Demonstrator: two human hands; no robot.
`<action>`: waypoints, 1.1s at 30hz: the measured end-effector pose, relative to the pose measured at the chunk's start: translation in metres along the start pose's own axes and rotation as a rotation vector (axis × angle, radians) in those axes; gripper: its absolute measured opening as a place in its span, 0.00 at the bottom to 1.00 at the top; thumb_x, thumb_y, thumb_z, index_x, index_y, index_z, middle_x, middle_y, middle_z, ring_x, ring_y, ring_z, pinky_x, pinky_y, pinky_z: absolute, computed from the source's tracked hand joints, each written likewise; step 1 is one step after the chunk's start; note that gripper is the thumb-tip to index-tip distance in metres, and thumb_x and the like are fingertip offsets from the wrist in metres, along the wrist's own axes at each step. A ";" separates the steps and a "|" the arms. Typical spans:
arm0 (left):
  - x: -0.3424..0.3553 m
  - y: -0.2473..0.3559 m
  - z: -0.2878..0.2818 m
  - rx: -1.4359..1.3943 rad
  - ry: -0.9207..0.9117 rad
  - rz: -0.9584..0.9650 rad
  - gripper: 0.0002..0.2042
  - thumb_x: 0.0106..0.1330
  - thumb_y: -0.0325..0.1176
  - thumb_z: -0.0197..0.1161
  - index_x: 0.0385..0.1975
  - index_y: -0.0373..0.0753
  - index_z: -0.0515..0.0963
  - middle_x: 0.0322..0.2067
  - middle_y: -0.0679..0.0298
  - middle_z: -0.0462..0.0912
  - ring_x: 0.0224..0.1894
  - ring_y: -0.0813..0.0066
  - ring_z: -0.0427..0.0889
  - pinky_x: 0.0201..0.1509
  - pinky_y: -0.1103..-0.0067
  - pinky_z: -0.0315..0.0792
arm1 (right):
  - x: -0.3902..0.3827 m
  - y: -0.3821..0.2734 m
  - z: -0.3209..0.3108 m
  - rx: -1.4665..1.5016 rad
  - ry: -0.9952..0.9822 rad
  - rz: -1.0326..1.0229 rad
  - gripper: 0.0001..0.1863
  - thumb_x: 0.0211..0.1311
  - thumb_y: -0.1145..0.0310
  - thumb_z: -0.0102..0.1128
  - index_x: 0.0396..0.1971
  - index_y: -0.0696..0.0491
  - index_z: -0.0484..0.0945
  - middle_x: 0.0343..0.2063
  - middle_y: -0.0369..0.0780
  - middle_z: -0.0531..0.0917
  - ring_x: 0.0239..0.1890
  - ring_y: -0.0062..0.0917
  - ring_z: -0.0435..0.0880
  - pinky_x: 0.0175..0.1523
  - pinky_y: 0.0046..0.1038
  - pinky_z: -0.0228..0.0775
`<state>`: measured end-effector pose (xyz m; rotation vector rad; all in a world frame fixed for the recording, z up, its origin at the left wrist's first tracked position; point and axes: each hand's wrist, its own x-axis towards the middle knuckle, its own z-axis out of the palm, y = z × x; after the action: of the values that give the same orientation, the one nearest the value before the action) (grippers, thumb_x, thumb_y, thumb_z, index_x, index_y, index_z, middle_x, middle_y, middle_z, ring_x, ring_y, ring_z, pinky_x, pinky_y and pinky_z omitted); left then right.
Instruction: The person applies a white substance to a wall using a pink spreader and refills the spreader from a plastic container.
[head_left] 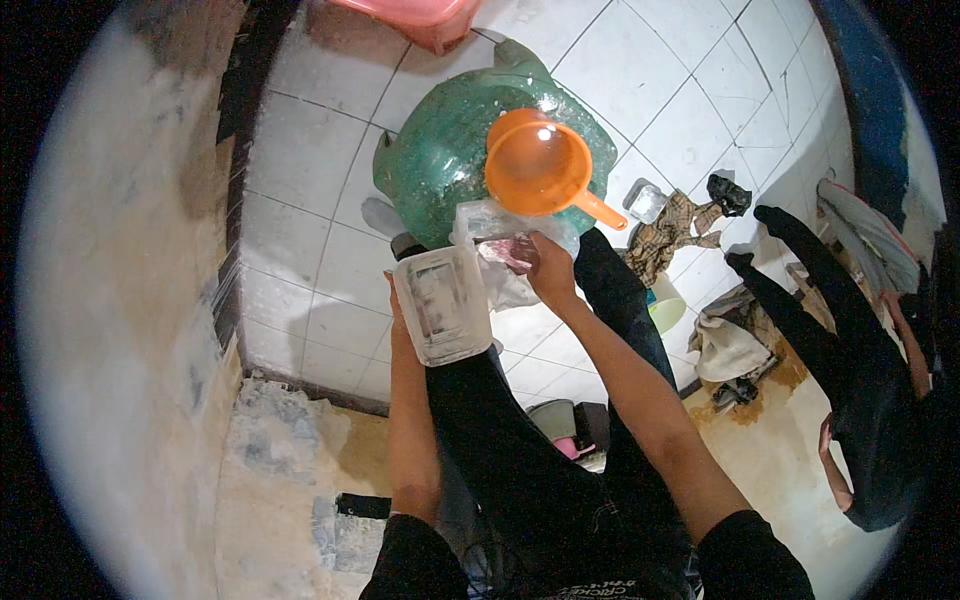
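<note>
My left hand [393, 295] grips the side of a rectangular translucent plastic container [443, 306], which is tilted and smeared with white and dark patches. My right hand [551, 268] is closed on a small pink-and-white thing [505, 252] whose kind I cannot make out. Another clear plastic container [490, 217] is just beyond that hand, at the near edge of a green plastic stool [440, 150]. On the stool sits an orange water dipper [540, 168], its handle pointing to the near right.
A pink basin [430, 20] stands at the far edge. Right of the stool lie a clear tub [647, 202], a brown patterned cloth [665, 240] and a black plastic bag [728, 195]. Another person in black [870, 400] sits at the right. A pale green container [665, 304] stands by my right leg.
</note>
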<state>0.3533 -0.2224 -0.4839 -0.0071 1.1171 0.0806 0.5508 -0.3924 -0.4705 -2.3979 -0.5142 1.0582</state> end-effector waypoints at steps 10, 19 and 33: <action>-0.035 0.026 -0.010 -0.115 -0.135 0.012 0.49 0.53 0.74 0.46 0.60 0.32 0.62 0.55 0.48 0.70 0.53 0.53 0.73 0.55 0.58 0.70 | -0.009 0.030 -0.005 0.023 0.155 -0.106 0.17 0.47 0.84 0.50 0.40 0.59 0.71 0.34 0.53 0.77 0.39 0.50 0.76 0.43 0.42 0.69; -0.025 0.037 0.031 -0.123 -0.324 0.031 0.52 0.49 0.75 0.48 0.61 0.32 0.59 0.56 0.45 0.68 0.55 0.49 0.70 0.57 0.55 0.67 | -0.018 0.013 -0.053 0.076 -0.043 -0.003 0.18 0.49 0.82 0.51 0.44 0.60 0.70 0.37 0.54 0.77 0.41 0.51 0.77 0.44 0.42 0.70; 0.034 0.047 0.127 -0.202 -0.578 0.236 0.27 0.66 0.51 0.50 0.56 0.36 0.68 0.50 0.52 0.74 0.50 0.59 0.76 0.53 0.64 0.73 | -0.064 -0.139 -0.157 0.308 0.151 -0.010 0.07 0.54 0.80 0.53 0.35 0.59 0.73 0.24 0.42 0.79 0.26 0.22 0.80 0.33 0.23 0.70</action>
<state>0.4783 -0.1680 -0.4569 -0.0307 0.5250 0.3830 0.6090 -0.3522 -0.2631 -2.1774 -0.2869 0.8718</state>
